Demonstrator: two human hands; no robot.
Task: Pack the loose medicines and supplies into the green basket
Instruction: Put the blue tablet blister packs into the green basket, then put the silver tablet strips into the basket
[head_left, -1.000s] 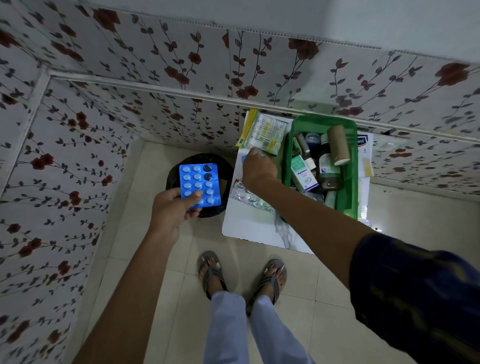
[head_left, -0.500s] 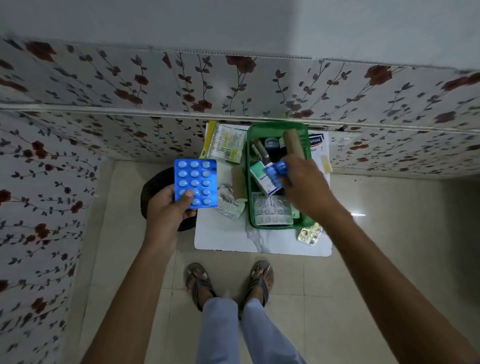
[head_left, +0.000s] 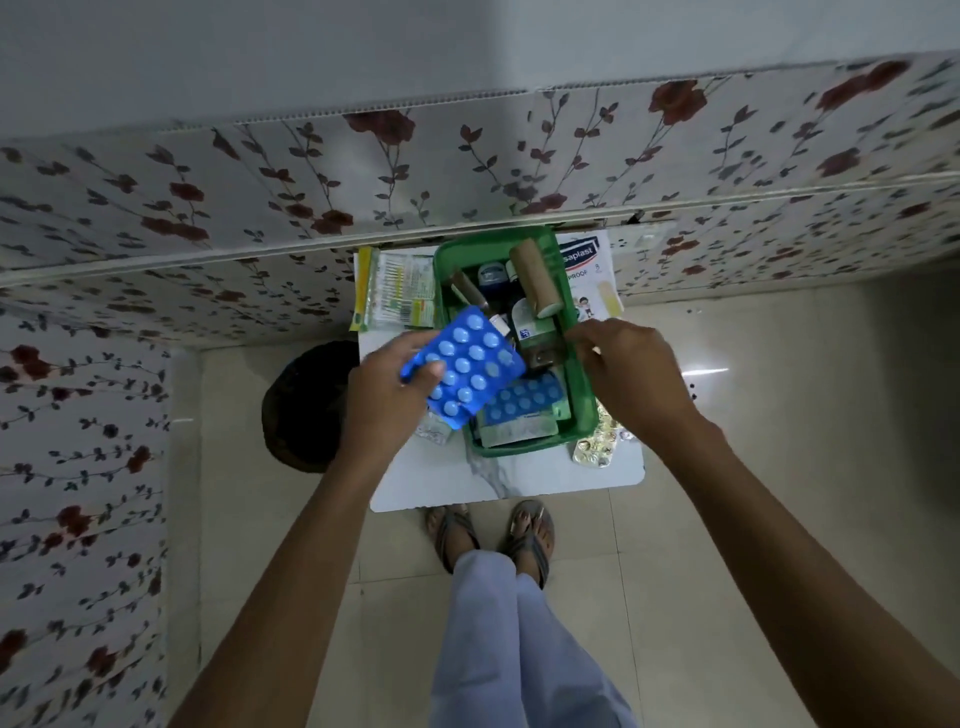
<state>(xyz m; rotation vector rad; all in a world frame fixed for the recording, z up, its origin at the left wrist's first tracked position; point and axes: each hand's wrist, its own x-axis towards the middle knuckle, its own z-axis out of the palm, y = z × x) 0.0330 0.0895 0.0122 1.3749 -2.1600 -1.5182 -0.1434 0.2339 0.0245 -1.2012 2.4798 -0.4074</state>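
Here, centre frame, the left hand pinches a blue blister by its lower-left edge, tilted over the basket on the table. Likely light, thin, bendable, slick foil: edge grip suits. The right hand, empty, fingers loosely spread, rests on the right rim.

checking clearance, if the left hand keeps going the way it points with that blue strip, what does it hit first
Likely the second blue blister strip lying in the green basket; the left hand angles its blue blister strip over the basket's near end. Depth is unclear from overhead.
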